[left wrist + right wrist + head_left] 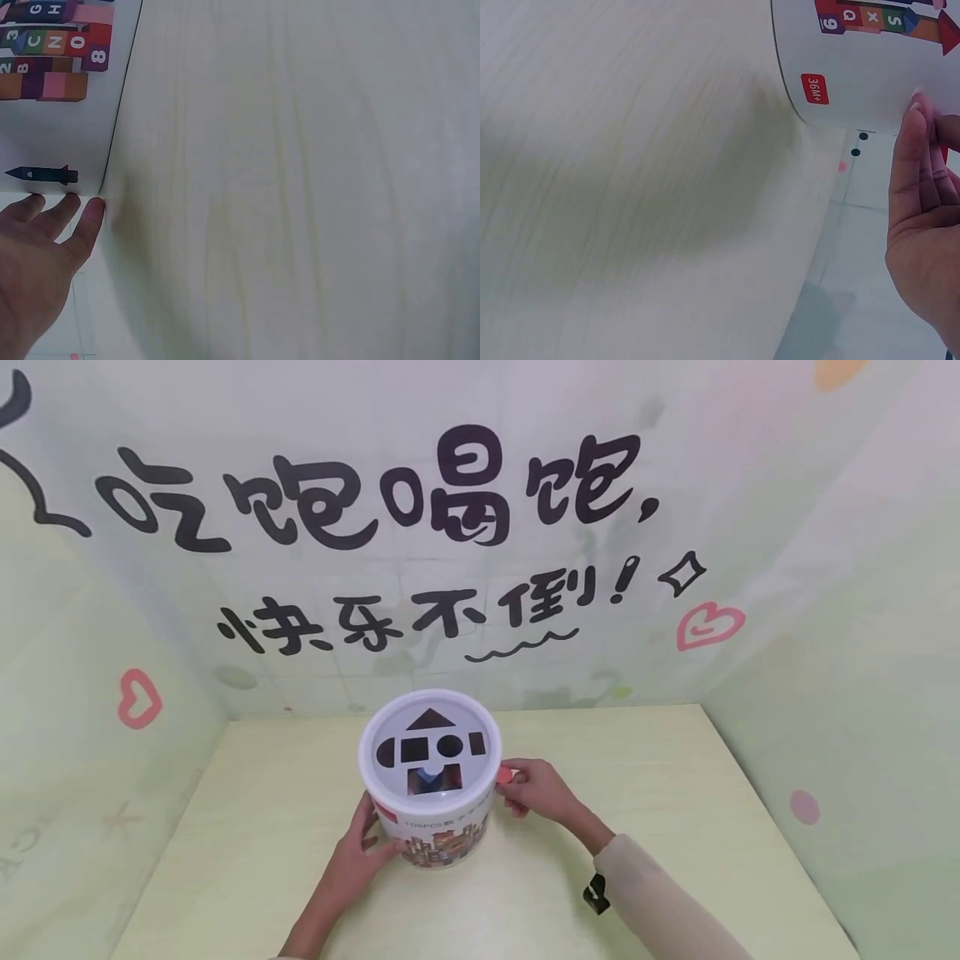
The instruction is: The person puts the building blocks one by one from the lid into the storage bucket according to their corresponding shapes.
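Wall (420, 410) – "吃饱喝饱, 快乐不倒!"; bucket (855, 67) – red tag (814, 88) "36M+", printed letters and digits

The bucket (431, 793) hides most of the red piece (505, 774) (shape unclear).

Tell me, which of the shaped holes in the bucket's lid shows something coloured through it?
The house-shaped hole, the one at the lid's near edge. Blue and red pieces show through it; the triangle, half-circle, square, circle and slim rectangle holes look plain dark.
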`<state>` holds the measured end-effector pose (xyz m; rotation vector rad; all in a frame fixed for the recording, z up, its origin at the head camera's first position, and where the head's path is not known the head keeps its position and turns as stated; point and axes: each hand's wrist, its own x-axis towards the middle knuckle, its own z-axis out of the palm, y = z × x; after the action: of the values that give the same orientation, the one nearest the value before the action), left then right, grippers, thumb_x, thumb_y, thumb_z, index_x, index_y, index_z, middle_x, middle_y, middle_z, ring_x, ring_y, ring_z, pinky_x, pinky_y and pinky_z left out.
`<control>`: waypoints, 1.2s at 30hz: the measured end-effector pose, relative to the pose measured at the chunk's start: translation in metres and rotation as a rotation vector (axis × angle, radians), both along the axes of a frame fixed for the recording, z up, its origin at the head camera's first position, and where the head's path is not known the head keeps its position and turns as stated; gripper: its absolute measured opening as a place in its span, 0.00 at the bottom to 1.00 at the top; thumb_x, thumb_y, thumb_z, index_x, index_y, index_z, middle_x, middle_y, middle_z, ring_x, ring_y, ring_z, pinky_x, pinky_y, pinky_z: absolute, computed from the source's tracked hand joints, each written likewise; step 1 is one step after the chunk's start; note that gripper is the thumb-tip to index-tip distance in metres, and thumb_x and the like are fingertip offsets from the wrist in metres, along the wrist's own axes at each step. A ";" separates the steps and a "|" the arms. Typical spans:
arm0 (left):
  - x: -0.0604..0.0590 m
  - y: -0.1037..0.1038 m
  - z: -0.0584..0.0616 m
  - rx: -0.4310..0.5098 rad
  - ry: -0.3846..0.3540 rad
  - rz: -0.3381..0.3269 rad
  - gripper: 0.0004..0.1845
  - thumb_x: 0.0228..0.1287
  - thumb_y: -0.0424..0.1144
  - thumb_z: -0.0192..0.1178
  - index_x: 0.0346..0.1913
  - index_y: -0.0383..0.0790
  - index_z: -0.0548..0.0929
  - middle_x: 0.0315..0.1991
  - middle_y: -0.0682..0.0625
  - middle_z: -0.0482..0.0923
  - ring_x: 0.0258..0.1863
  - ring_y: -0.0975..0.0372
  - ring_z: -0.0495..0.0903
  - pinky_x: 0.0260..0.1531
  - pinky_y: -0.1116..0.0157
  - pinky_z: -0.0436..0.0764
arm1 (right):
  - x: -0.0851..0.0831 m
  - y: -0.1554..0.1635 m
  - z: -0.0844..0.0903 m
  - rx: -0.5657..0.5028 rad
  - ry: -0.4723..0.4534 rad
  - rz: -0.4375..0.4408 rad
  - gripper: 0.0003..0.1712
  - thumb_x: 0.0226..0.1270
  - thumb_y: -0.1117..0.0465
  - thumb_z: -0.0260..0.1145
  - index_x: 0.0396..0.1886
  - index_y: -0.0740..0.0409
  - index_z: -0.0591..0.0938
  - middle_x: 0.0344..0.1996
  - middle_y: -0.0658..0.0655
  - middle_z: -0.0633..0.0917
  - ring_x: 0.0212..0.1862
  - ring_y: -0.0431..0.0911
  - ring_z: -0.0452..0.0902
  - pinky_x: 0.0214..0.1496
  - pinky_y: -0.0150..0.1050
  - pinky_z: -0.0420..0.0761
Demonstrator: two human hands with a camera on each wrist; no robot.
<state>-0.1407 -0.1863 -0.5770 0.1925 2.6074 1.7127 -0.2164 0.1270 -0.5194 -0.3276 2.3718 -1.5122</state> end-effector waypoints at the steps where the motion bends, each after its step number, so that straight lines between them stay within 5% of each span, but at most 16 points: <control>1: 0.000 0.000 0.000 0.001 -0.001 -0.002 0.52 0.61 0.46 0.67 0.78 0.58 0.43 0.77 0.42 0.49 0.70 0.40 0.60 0.60 0.44 0.74 | 0.001 0.001 0.002 0.001 0.004 0.002 0.21 0.65 0.62 0.67 0.57 0.62 0.80 0.18 0.56 0.83 0.17 0.41 0.77 0.22 0.37 0.84; 17: -0.001 0.001 0.000 -0.008 0.002 0.006 0.52 0.61 0.46 0.67 0.79 0.57 0.42 0.77 0.42 0.49 0.70 0.40 0.61 0.60 0.45 0.75 | 0.011 0.006 0.028 -0.016 0.053 0.024 0.21 0.64 0.61 0.68 0.57 0.59 0.81 0.20 0.60 0.84 0.18 0.44 0.78 0.22 0.38 0.83; 25: 0.002 0.001 0.001 -0.017 0.002 0.019 0.53 0.60 0.46 0.68 0.79 0.54 0.43 0.77 0.42 0.49 0.70 0.41 0.62 0.59 0.46 0.76 | 0.019 0.009 0.042 0.002 0.056 0.035 0.22 0.65 0.58 0.68 0.59 0.55 0.80 0.19 0.53 0.84 0.19 0.45 0.79 0.25 0.39 0.85; 36: 0.003 0.002 0.002 -0.010 -0.005 0.015 0.51 0.61 0.46 0.67 0.79 0.56 0.44 0.77 0.43 0.49 0.70 0.42 0.62 0.60 0.47 0.76 | 0.025 0.012 0.059 -0.016 0.083 0.049 0.19 0.63 0.57 0.70 0.54 0.55 0.82 0.22 0.66 0.84 0.18 0.47 0.79 0.24 0.39 0.84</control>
<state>-0.1376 -0.1847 -0.5754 0.1685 2.6199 1.7021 -0.1910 0.1392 -0.4607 -0.4567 2.3976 -1.5243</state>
